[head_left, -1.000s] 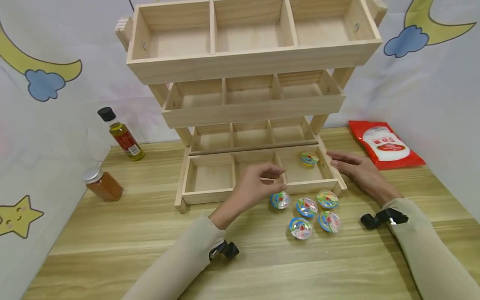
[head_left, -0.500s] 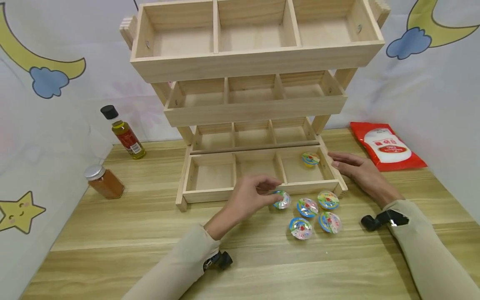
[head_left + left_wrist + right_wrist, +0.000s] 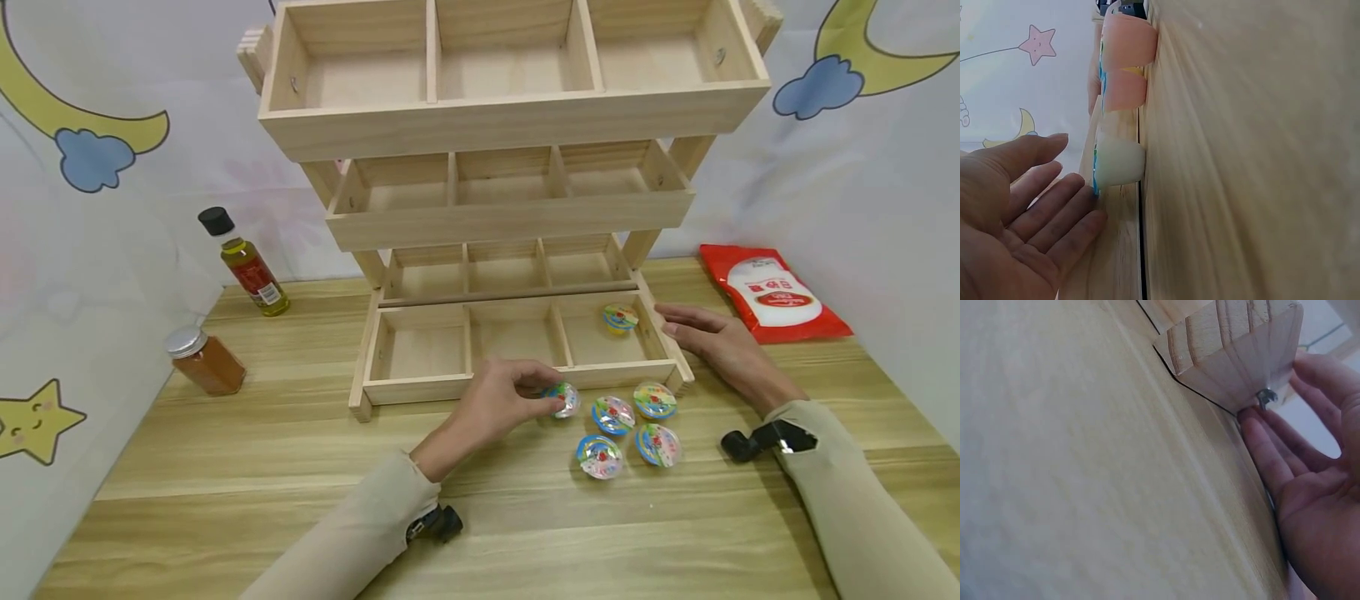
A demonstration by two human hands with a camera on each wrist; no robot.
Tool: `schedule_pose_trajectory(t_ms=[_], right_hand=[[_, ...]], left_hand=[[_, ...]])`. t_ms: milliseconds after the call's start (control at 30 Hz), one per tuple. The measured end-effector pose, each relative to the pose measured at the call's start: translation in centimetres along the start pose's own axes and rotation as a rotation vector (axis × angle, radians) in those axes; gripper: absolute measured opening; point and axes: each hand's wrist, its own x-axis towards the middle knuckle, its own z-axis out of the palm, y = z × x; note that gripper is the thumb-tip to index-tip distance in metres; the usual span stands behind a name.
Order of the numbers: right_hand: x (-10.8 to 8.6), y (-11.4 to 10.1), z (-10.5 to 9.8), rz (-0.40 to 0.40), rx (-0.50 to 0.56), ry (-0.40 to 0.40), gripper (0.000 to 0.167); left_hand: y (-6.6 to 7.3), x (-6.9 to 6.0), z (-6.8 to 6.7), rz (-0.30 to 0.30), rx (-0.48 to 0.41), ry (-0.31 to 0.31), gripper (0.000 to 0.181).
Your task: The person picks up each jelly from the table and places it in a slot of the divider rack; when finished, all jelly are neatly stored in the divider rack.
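Note:
My left hand (image 3: 501, 402) reaches over a small jelly cup (image 3: 568, 401) in front of the wooden rack (image 3: 517, 225). In the left wrist view, the fingertips lie at the lid edge of this whitish cup (image 3: 1121, 162), and the thumb stands apart from it. Several more jelly cups, pink among them (image 3: 1129, 40), stand just to its right. Beside the rack's lower right end, my right hand (image 3: 716, 343) rests with its fingers loosely extended. The right wrist view has those fingertips against the wooden side piece (image 3: 1229, 353), near a metal screw (image 3: 1265, 397).
One yellow jelly cup (image 3: 619, 317) sits in the lowest tray's right compartment. At left stand an oil bottle (image 3: 253, 271) and a jar of brown contents (image 3: 210, 365) with a silver lid. A red and white bag (image 3: 776, 293) lies at right.
My left hand has moved down from above the tray's front edge to the nearest jelly cup, its thumb now over the lid. The right hand has stayed by the rack.

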Motion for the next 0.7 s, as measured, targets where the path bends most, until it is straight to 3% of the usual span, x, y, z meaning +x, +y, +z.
schedule_pose_trajectory(t_ms=[467,700], right_hand=[[-0.03,-0.13,-0.33,0.038,-0.061,-0.006,0.064],[-0.05,-0.15,-0.23,0.035,-0.060,-0.007,0.065]], left_hand=[[-0.14,0.01,0.38,0.054,-0.033,-0.003,0.022],[-0.19,-0.08,0.56,0.024,-0.010,-0.033,0.028]])
